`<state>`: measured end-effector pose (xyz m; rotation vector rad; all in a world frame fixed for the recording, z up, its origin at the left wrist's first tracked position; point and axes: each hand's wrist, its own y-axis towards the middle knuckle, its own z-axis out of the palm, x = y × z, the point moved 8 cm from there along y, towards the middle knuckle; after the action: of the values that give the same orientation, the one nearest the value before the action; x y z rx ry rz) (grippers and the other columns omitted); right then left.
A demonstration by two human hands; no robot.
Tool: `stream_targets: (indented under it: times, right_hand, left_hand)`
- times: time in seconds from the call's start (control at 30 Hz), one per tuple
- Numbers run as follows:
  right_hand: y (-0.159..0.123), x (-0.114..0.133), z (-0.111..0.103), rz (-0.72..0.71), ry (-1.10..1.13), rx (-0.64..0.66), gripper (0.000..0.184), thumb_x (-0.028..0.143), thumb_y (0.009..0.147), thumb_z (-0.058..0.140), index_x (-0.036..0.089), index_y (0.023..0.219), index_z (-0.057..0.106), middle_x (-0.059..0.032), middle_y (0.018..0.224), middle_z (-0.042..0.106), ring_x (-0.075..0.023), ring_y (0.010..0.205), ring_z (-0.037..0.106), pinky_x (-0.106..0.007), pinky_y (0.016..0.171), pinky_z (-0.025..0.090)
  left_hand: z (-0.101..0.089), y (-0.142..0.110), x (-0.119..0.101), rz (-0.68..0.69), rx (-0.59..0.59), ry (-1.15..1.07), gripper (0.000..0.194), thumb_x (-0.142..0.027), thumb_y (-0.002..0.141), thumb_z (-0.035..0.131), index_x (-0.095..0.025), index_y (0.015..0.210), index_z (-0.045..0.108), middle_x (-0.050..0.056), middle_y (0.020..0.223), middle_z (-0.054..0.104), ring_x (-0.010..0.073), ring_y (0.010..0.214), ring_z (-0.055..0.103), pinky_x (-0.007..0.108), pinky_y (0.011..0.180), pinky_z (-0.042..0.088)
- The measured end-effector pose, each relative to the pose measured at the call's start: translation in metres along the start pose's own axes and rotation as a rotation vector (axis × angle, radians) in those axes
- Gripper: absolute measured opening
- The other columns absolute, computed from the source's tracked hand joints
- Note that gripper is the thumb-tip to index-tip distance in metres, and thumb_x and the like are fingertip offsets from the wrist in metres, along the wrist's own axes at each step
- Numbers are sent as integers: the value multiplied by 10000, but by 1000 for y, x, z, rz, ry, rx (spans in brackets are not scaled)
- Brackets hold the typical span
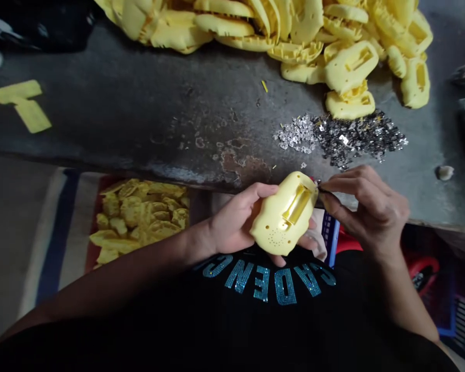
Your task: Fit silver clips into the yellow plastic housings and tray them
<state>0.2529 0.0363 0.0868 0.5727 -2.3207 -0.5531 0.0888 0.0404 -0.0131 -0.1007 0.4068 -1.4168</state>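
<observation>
My left hand (236, 222) cups a yellow plastic shell (282, 214) from below, just in front of the table edge. The shell is oval, with a rectangular slot and a patch of small holes facing up. My right hand (366, 206) is pinched at the shell's upper right end, its fingertips pressed on a tiny metal piece (318, 184) that is too small to make out well. A heap of small shiny metal parts (341, 135) lies on the table right above my hands.
A big pile of yellow shells (294, 31) covers the far side of the dark worn table (139, 119). A bin of yellow parts (139, 217) sits on the floor at my left. Yellow flat scraps (21, 101) lie far left. Red and blue crates (430, 268) stand under the table at right.
</observation>
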Motion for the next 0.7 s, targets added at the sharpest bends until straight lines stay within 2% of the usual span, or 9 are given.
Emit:
stream_targets:
  times: [0.2,0.33,0.43,0.57,0.7]
  right_hand:
    - [8,13,7,-110,-103,76,418,143,1042,799,353,1396,730,-39,1088,839,-248,892,764,-461,802,633]
    - [5,19,8,-157,-160,97,474,140,1040,798,345,1460,714,-50,1104,840,-253,892,754,-466,798,634]
    - [2,19,9,-155,-195,111,489,162,1052,793,374,1483,702,-46,1134,849,-260,911,762,-470,806,635]
    - [-3,19,9,-163,-201,108,465,154,1052,788,341,1470,704,-59,1141,853,-256,923,764,-461,819,645]
    - [-7,18,10,-139,-191,87,485,138,1051,771,347,1483,698,-57,1148,863,-258,913,783,-467,817,666]
  left_hand:
    - [3,-6,2,26,43,31,612,-652,1012,710,-188,1409,753,179,1306,842,431,1165,854,383,689,737]
    - [3,-6,2,35,26,57,603,-650,1041,661,-198,1435,728,179,1314,843,431,1147,863,425,723,750]
    - [4,-4,1,46,20,91,637,-655,1039,662,-200,1483,707,182,1326,837,423,1136,866,447,749,757]
    - [5,-3,0,64,3,114,719,-654,1031,686,-209,1595,641,195,1317,836,436,1122,872,439,723,754]
    - [3,-2,1,64,-13,93,698,-648,1028,681,-208,1569,655,190,1300,843,448,1131,869,421,688,744]
